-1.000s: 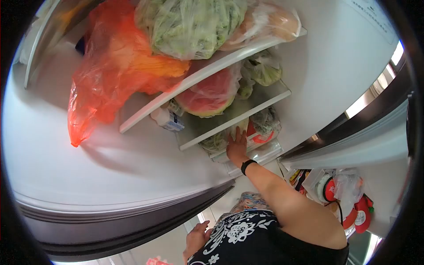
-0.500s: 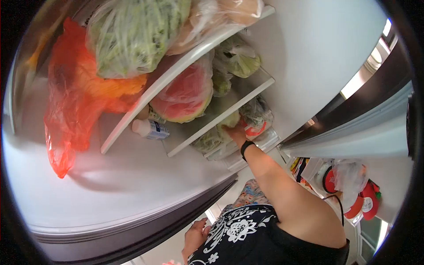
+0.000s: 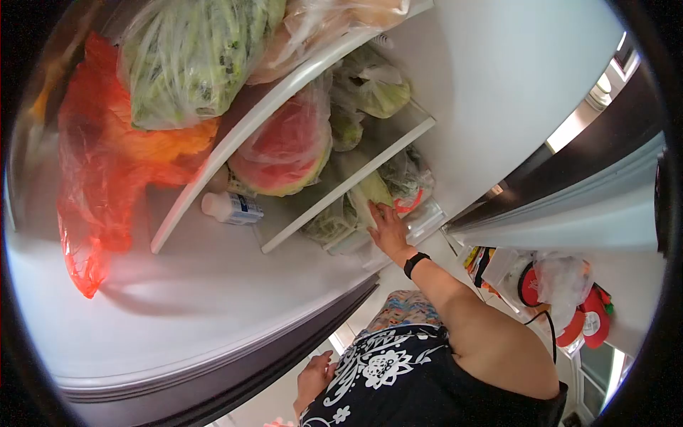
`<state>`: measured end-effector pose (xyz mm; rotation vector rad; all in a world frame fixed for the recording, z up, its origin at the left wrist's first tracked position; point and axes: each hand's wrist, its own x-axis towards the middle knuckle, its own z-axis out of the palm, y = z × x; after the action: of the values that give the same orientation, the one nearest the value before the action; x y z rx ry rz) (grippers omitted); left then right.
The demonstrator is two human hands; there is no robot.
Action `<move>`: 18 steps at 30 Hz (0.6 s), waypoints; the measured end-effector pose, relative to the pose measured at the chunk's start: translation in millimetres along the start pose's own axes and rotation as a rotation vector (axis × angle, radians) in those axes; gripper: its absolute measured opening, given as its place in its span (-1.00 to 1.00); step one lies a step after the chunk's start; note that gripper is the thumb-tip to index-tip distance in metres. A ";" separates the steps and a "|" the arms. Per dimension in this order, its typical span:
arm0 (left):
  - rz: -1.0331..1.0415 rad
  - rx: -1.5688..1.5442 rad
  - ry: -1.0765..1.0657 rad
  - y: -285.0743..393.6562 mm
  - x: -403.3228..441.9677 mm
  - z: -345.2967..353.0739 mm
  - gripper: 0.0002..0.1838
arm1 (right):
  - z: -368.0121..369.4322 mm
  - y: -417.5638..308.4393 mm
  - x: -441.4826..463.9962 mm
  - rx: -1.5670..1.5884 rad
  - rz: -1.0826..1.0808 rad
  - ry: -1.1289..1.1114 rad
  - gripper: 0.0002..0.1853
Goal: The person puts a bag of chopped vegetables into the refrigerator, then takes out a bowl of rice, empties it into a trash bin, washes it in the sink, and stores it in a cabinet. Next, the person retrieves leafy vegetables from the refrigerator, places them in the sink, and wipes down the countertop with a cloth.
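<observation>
My right hand [image 3: 388, 231], with a dark band on its wrist, reaches into the bottom section of an open fridge. Its fingers and thumb are around the near end of a long, pale green vegetable [image 3: 370, 189]. Beside that lie bagged greens [image 3: 331, 222] on one side and a clear bag with a red band [image 3: 409, 174] on the other. My left hand [image 3: 315, 378] hangs low by my shirt, outside the fridge, fingers loosely bent and nothing visible in them.
Above the lower glass shelf [image 3: 348, 185] sit a wrapped cut watermelon [image 3: 284, 146], a white bottle [image 3: 231, 208] and bagged green produce [image 3: 373, 89]. Higher up are a bag of green beans [image 3: 199, 64] and a red plastic bag [image 3: 107, 164]. The fridge door [image 3: 569, 228] stands open with loaded racks.
My right hand has drawn back a little toward me, and more of the pale green vegetable shows at its fingers. The view has shifted slightly. My left hand stays low.
</observation>
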<state>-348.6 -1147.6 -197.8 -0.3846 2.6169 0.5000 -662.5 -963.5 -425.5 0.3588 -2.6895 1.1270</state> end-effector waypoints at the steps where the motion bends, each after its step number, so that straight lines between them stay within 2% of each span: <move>1: 0.027 -0.007 0.016 0.5 2.0 -0.2 -0.64 | -2.2 0.9 -0.5 0.036 -0.004 -0.010 -0.19; 5: 0.035 0.037 0.020 -0.8 5.9 1.4 -0.65 | -2.2 15.3 2.6 0.136 0.082 -0.025 -0.17; 7: 0.027 0.032 0.005 -1.3 6.1 -1.6 -0.64 | 1.7 19.5 5.2 0.228 0.414 0.129 -0.17; 11: -0.013 -0.018 -0.001 -3.0 -2.7 -1.0 -0.64 | -0.5 23.8 10.0 0.244 0.446 0.091 -0.04; 13: -0.031 -0.023 0.013 -6.5 -6.3 3.8 -0.63 | -19.4 13.5 15.5 0.351 0.559 -0.020 0.01; 17: -0.080 -0.016 -0.035 -10.0 -14.3 12.0 -0.63 | 39.7 29.6 31.3 0.461 0.577 -0.095 0.07; 18: -0.082 -0.021 -0.046 -10.0 -16.9 14.6 -0.63 | 60.1 28.7 43.2 0.344 0.439 -0.157 0.06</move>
<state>-325.1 -1147.5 -204.8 -0.4793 2.5419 0.5038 -717.7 -993.5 -474.1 -0.1119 -2.7828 1.7603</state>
